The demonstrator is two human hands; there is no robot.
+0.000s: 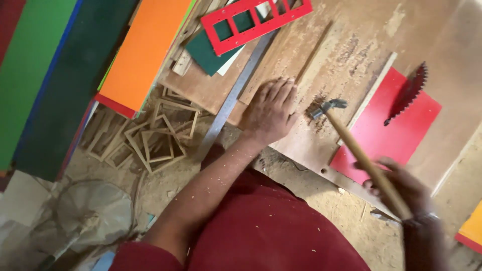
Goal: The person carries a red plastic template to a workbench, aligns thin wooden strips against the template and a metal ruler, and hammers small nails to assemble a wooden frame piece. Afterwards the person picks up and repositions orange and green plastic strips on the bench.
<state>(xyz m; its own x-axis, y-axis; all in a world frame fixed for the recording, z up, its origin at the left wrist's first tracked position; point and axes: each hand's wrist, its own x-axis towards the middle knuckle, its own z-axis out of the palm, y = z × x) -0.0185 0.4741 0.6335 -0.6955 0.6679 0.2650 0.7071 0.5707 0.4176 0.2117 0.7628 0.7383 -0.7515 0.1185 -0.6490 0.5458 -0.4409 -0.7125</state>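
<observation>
Gripping a long pale wooden-handled hammer with a grey metal head (351, 143) far down its handle, right hand (404, 188) blurred at lower right, fingers wrapped shut around the wood. Head poised just above the worn, stained plywood work board (321, 55), just beside the left hand (270, 111). Left hand laid flat on the board, fingers extended and together, holding nothing, pressing down.

Judged head-heavy and stiff; handle smooth, likely slippery with dust. End-of-handle hold gave swing; a hold nearer the head would give control.

Noted nearby: flat red square panel (389, 130) just right of the hammer, dark red toothed circular saw blade (409, 93) lying on it; long grey steel ruler (236, 90) left of the flat hand; red ladder-shaped cut-out frame (256, 20) above; pile of thin bare-wood square frames (150, 138) on the dusty floor.
</observation>
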